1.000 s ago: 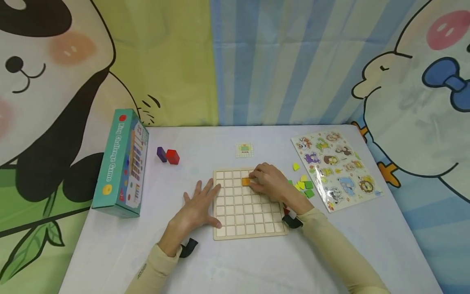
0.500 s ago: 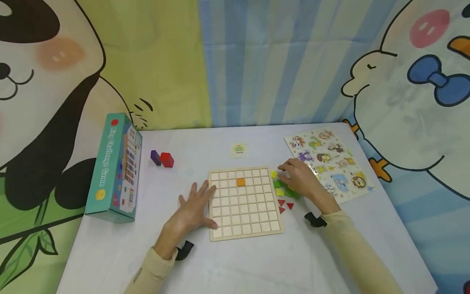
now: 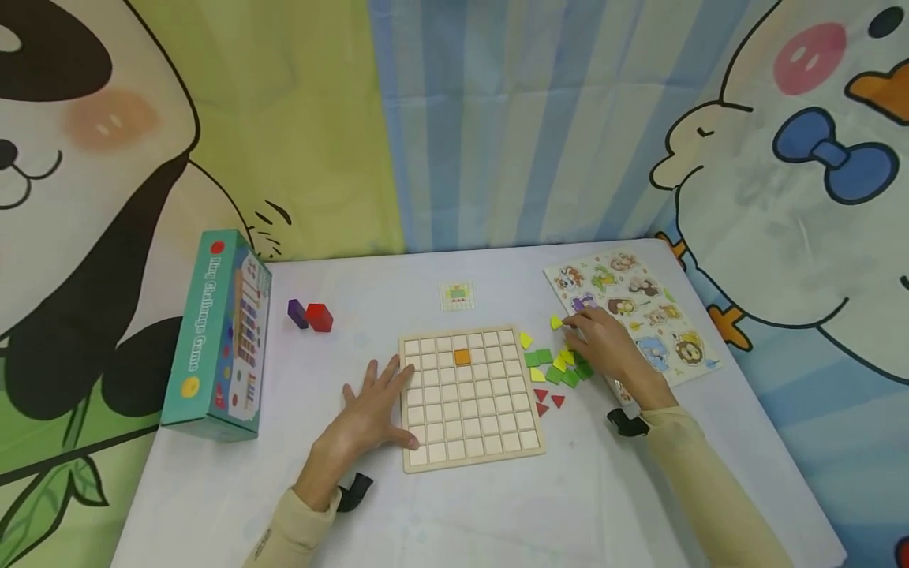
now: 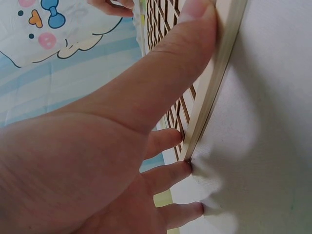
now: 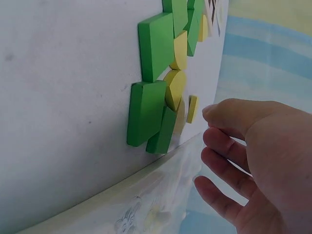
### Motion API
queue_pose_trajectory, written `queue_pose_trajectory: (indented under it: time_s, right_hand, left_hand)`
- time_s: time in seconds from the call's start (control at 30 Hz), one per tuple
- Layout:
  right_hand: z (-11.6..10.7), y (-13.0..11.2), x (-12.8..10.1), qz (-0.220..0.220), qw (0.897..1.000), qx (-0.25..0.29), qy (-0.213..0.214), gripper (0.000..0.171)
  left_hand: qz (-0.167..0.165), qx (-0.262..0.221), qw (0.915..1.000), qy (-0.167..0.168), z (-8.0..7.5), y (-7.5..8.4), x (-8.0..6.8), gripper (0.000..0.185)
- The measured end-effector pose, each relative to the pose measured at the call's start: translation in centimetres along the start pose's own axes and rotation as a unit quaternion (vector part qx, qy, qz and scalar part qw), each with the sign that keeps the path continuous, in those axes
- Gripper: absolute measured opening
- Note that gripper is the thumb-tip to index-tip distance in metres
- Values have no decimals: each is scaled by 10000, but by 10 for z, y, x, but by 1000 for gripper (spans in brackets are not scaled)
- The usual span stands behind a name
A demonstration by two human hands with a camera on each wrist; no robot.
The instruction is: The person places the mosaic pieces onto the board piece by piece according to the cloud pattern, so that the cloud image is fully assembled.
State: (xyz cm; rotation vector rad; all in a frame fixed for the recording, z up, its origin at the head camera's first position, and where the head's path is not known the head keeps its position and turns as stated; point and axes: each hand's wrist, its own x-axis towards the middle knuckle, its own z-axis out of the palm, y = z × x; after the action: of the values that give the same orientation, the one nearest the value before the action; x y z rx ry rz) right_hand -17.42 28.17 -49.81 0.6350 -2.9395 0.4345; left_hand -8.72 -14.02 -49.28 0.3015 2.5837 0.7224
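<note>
A wooden grid board lies mid-table, with one orange square tile in its upper rows. My left hand is spread at the board's left edge; in the left wrist view its thumb lies over the frame. To the board's right are several green square tiles and yellow pieces with a rounded side. Over their right end hovers my right hand, fingers loosely curved. In the right wrist view nothing shows between thumb and fingers, and a small yellow piece lies just beyond the thumb tip.
Red triangles lie by the board's right edge. A patterned card is behind it, and an animal sticker board lies at the right. On the left are a green game box, a red block and a purple block.
My right hand has left the orange tile on the board and moved right, over the green and yellow pieces. My left hand stays at the board's edge. The head view has shifted slightly.
</note>
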Motion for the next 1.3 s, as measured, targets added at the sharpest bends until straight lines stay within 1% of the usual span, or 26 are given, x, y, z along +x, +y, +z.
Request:
queue_pose_trajectory:
  time_s: [0.17, 0.27, 0.4, 0.63, 0.87, 1.03, 1.2, 1.3]
  right_hand:
    - [2, 5, 8, -71, 9997, 40, -250, 31]
    - [3, 6, 11, 6, 9990, 169, -410, 33]
    - [3, 6, 13, 108, 9983, 260, -513, 35]
    - [6, 7, 13, 148, 9980, 157, -588, 33]
    - [7, 6, 17, 216, 9984, 67, -511, 30]
    - [5, 3, 21, 346, 9969, 9, -701, 30]
    - [1, 0, 21, 583, 9940, -98, -919, 31]
    - [1, -1, 20, 573, 9938, -102, -946, 32]
  left_hand:
    - [51, -17, 10000, 21, 2, 2, 0, 124]
    - [84, -25, 10000, 21, 2, 4, 0, 123]
    - [91, 11, 9999, 44, 3, 5, 1, 123]
    - [93, 6, 9999, 78, 4, 7, 0, 122]
    - [27, 13, 10000, 64, 4, 5, -1, 123]
    - [30, 3, 10000, 80, 2, 1, -2, 123]
    - [90, -14, 9999, 121, 1, -1, -2, 123]
    - [93, -31, 9999, 131, 1, -2, -2, 123]
